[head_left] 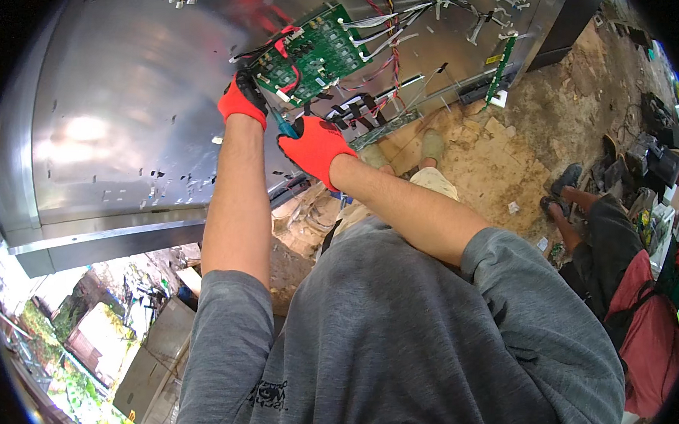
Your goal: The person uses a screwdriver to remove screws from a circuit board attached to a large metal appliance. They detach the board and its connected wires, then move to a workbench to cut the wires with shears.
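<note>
My right hand (317, 148), in a red and black work glove, is closed round the teal handle of a screwdriver (285, 126). The tool points up and left toward the near left corner of a green circuit board (309, 57); its tip is hidden. Beside that corner is my left hand (242, 99), gloved the same way, its fingers curled in at the board's edge. What they grip there I cannot make out. The board lies on a large shiny metal panel (123, 85), with red wires across its left part and white connectors along its right edge.
Bundled cables (399, 31) run right from the board. A narrow green board (503, 71) sits at the panel's right end. Another person (620, 280) is at the right, near piled scrap (654, 152). Dirt floor (473, 154) lies beyond the panel's edge.
</note>
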Motion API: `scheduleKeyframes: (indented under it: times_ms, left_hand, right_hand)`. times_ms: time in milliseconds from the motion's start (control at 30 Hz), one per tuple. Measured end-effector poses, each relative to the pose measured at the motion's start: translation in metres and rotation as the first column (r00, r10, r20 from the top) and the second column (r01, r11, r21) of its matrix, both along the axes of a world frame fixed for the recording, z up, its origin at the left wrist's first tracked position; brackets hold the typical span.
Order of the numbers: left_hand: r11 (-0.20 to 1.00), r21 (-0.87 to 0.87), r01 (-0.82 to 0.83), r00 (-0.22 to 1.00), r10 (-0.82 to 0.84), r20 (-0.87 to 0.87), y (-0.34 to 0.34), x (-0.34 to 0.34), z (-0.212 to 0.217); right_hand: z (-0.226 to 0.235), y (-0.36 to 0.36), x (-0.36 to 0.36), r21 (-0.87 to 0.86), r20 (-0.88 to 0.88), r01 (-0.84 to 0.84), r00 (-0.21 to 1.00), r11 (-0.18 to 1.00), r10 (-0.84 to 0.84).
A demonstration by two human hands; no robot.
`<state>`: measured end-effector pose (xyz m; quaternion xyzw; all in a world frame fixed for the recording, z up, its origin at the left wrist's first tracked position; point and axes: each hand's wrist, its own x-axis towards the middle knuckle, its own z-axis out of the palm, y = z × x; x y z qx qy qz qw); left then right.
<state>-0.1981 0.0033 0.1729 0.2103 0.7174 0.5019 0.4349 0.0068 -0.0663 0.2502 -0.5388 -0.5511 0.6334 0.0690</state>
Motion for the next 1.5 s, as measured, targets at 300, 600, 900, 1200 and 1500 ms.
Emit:
scheduleKeyframes:
  times_ms: [300, 600, 900, 1200, 1500]
  left_hand:
    - [0.973, 0.055, -0.224, 0.935, 0.198, 0.293, -0.005, -0.006, -0.022]
    - [0.896, -0.111, -0.430, 0.881, 0.444, 0.164, -0.009, 0.016, 0.009]
    - [0.905, -0.042, -0.424, 0.906, 0.423, -0.013, -0.002, 0.036, 0.022]
    - [0.892, 0.069, -0.447, 0.759, 0.337, 0.557, -0.003, -0.009, -0.047]
    - [0.894, 0.106, -0.436, 0.899, 0.427, 0.094, -0.006, -0.006, -0.072]
  right_hand:
    - [0.004, 0.001, 0.008, 0.134, 0.127, -0.086, 0.990, 0.987, 0.069]
    - [-0.019, -0.006, 0.037, 0.220, 0.185, -0.124, 0.979, 0.968, 0.083]
    - [-0.065, -0.039, 0.103, 0.041, 0.133, -0.093, 0.987, 0.995, 0.086]
    - [-0.044, -0.051, 0.148, -0.007, 0.070, -0.111, 0.991, 0.994, 0.111]
    - [-0.045, -0.046, 0.195, 0.076, 0.005, -0.027, 1.000, 0.997, 0.027]
